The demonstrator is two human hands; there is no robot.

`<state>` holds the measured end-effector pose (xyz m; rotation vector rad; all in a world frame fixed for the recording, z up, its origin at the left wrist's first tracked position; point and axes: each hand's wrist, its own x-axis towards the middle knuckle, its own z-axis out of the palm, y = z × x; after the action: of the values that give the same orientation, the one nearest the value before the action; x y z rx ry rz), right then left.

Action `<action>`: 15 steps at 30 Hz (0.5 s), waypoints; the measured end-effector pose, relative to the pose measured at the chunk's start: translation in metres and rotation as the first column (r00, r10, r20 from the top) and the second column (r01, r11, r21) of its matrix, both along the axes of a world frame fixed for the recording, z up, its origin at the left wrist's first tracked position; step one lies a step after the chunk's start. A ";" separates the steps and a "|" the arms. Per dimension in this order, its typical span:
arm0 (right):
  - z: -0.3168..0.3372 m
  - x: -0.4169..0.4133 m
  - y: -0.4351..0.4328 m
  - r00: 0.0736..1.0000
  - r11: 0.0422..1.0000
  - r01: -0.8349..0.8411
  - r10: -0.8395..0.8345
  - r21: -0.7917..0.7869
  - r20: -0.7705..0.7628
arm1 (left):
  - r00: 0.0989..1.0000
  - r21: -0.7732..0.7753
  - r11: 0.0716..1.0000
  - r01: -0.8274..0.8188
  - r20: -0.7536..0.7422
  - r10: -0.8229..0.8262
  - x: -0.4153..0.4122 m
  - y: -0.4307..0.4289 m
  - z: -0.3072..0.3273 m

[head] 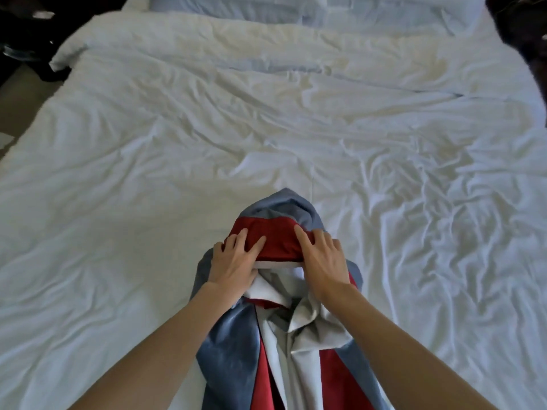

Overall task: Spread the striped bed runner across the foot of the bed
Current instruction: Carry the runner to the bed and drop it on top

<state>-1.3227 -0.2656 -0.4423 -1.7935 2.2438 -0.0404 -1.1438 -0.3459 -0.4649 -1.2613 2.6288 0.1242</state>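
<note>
My left hand (233,258) and my right hand (322,261) are side by side on the bunched top of the striped bed runner (231,359), both over its red band; my left fingers (241,236) are spread and bent over the left end of that red fold, thumb laid across the red, so the hand holds the cloth; my right fingers (302,235) are spread too, curving over the right end of the fold and gripping it, though I cannot see that thumb; the two hands are near each other but not touching, with a strip of red between them; the runner, in blue, red and pale grey-white stripes, lies gathered in a narrow, crumpled heap down the middle of the near end of the bed, running from a blue hump just beyond my fingertips back toward me and out of the bottom of the view; it rests on a white duvet (207,128), heavily creased, most of all to my right; white pillows (236,7) sit at the far end; a strip of floor (17,99) shows at the left.
</note>
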 end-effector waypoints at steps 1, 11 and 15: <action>-0.012 0.002 0.003 1.000 1.000 0.003 -0.003 -0.006 -0.019 | 1.000 0.012 1.000 -0.002 -0.005 0.002 0.002 0.003 -0.010; -0.075 0.024 0.018 0.999 0.997 -0.009 0.012 0.081 -0.039 | 0.989 0.030 0.999 -0.038 -0.141 0.042 0.009 0.018 -0.050; -0.074 0.023 0.019 0.999 0.996 -0.008 0.012 0.088 -0.044 | 0.991 0.033 0.999 -0.018 -0.133 0.023 0.012 0.017 -0.049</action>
<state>-1.2997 -0.2463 -0.5166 -1.7763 2.2298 0.0991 -1.1320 -0.3286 -0.5139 -1.3127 2.7135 0.2614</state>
